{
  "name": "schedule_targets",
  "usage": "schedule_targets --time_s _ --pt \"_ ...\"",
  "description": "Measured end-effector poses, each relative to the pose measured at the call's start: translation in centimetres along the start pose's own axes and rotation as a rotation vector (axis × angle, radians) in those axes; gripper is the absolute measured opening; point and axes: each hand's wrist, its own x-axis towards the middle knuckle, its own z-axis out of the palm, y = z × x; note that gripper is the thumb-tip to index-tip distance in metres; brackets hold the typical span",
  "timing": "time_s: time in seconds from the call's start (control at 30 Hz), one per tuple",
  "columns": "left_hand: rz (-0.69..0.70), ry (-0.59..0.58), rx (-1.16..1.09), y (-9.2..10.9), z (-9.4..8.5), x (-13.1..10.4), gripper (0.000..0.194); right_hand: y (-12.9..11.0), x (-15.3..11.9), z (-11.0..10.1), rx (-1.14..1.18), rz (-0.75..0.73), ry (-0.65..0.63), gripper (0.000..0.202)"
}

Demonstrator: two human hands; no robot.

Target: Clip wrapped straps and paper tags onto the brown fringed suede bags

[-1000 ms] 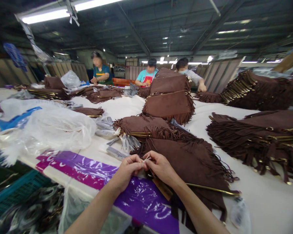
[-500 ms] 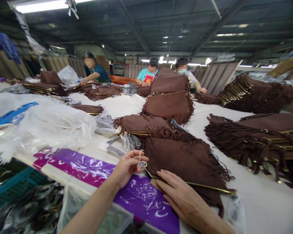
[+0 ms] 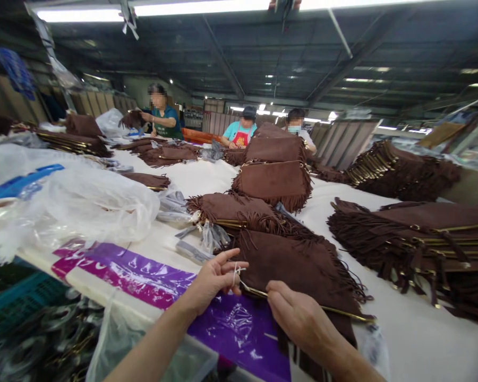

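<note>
A brown fringed bag (image 3: pixel 287 262) lies flat at the table's front, its gold zipper edge facing me. My left hand (image 3: pixel 219 273) is at the bag's near left corner, with a thin white string (image 3: pixel 238 269) looped at its fingers; the thumb and lower fingers are bent around it and the index finger is raised. My right hand (image 3: pixel 298 313) rests at the zipper edge, fingers curled together; what they pinch is hidden. Under both hands spreads a shiny purple plastic sheet (image 3: pixel 239 329).
Stacked brown bags stand behind (image 3: pixel 271 180) and at the right (image 3: pixel 442 223). Clear plastic bags (image 3: pixel 99 204) cover the left side. A teal crate (image 3: pixel 16 302) is below the table edge. Three people work across the table.
My right hand has gone from lying flat to curled fingers at the zipper. The tan piece beneath it no longer shows. Across the table, the left person has lifted a brown item.
</note>
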Motion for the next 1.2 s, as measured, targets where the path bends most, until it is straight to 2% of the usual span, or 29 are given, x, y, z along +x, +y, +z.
schedule_targets --time_s 0.1,0.23,0.33,0.47,0.57,0.63,0.7,0.8,0.87,0.9,0.93,1.03,1.1,1.17,1.2 --pt "0.061 -0.051 0.03 -0.3 0.2 0.1 0.077 -0.1 2.1 0.1 -0.022 0.126 0.014 0.044" --pt "0.121 -0.085 0.109 -0.4 0.8 -0.1 0.076 -0.6 5.1 1.0 0.075 0.13 -0.012 0.037" --pt "0.168 -0.067 0.232 -0.4 1.1 -0.5 0.078 -0.9 6.7 1.3 0.162 0.142 -0.007 0.029" --pt "0.154 -0.032 0.317 0.0 0.9 -0.6 0.091 -0.8 7.6 0.5 0.056 -0.01 -0.073 0.012" --pt "0.107 -0.038 0.349 0.6 0.5 -0.6 0.104 -0.8 7.7 -0.3 0.102 -0.138 -0.18 0.014" --pt "0.049 -0.077 0.306 0.9 0.3 -0.6 0.112 -0.8 7.4 -0.3 0.202 -0.148 -0.192 0.017" --pt "0.005 -0.116 0.222 0.8 0.3 -0.5 0.11 -0.9 6.8 0.1 0.392 -0.072 -0.139 0.026" --pt "-0.037 -0.113 0.122 0.2 0.3 -0.4 0.091 -0.7 5.6 1.3 0.818 0.259 -0.003 0.029" --pt "-0.049 -0.041 0.026 -0.1 0.1 -0.3 0.075 -0.3 4.5 2.1 0.967 0.504 0.086 0.032" --pt "-0.042 0.026 -0.043 -0.1 -0.1 -0.2 0.067 0.0 4.0 2.4 0.959 0.557 0.114 0.033" --pt "-0.028 0.106 -0.126 -0.1 -0.5 -0.2 0.059 0.3 3.4 2.6 0.912 0.545 0.115 0.033" --pt "0.036 0.371 -0.367 0.8 -2.6 -0.3 0.042 0.9 1.8 2.9 0.703 0.269 0.021 0.027" --pt "0.105 0.505 -0.434 1.8 -4.5 -1.0 0.037 1.2 0.9 3.2 0.595 0.127 -0.008 0.024" --pt "0.185 0.561 -0.388 2.5 -6.4 -2.2 0.036 1.8 0.0 4.0 0.506 0.07 0.006 0.029" --pt "0.199 0.546 -0.325 2.8 -7.2 -3.0 0.036 2.2 -0.4 4.6 0.472 0.056 0.015 0.033"
